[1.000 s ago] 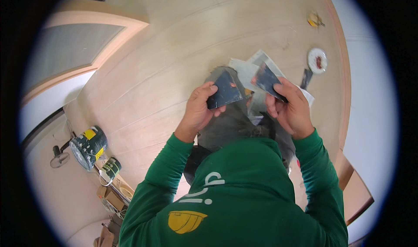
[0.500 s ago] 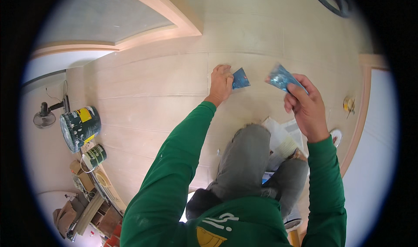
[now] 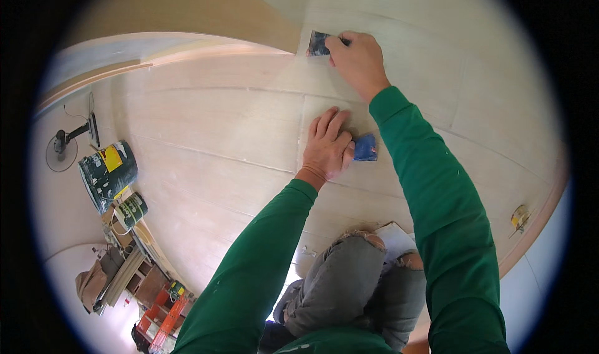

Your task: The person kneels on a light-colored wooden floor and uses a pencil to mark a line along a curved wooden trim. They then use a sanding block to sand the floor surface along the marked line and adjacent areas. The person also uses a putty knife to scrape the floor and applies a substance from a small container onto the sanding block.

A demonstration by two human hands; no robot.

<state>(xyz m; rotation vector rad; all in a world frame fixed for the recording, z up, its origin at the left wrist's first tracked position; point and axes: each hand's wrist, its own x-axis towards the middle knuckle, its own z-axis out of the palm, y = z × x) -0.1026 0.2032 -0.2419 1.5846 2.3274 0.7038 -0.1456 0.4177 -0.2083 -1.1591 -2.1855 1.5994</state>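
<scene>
nearest to me i see grey-trousered knees (image 3: 355, 279) bent over the pale wooden panel (image 3: 218, 135), with a white sheet (image 3: 396, 236) touching them on the far side. both forearms, in green sleeves, reach away from me over the panel. my left hand (image 3: 327, 147) lies flat on the wood, fingers stretched out and pressed down, thumb against a small blue scraper (image 3: 365, 148) that sits just beside it on the right; i cannot tell whether the thumb pinches it or only touches it. farther out, my right hand (image 3: 357, 59) is clenched around the handle of a second scraper (image 3: 319, 43), whose dark blue blade sticks out to the left and meets the panel at a seam near a curved raised edge (image 3: 187, 48). off to the left, well apart from both hands, a large green paint can (image 3: 107, 174) lies tilted, a smaller can (image 3: 130, 210) near it, and a fan (image 3: 62, 151) beyond them. at the right edge of the panel lies a small yellow object (image 3: 518, 216).
</scene>
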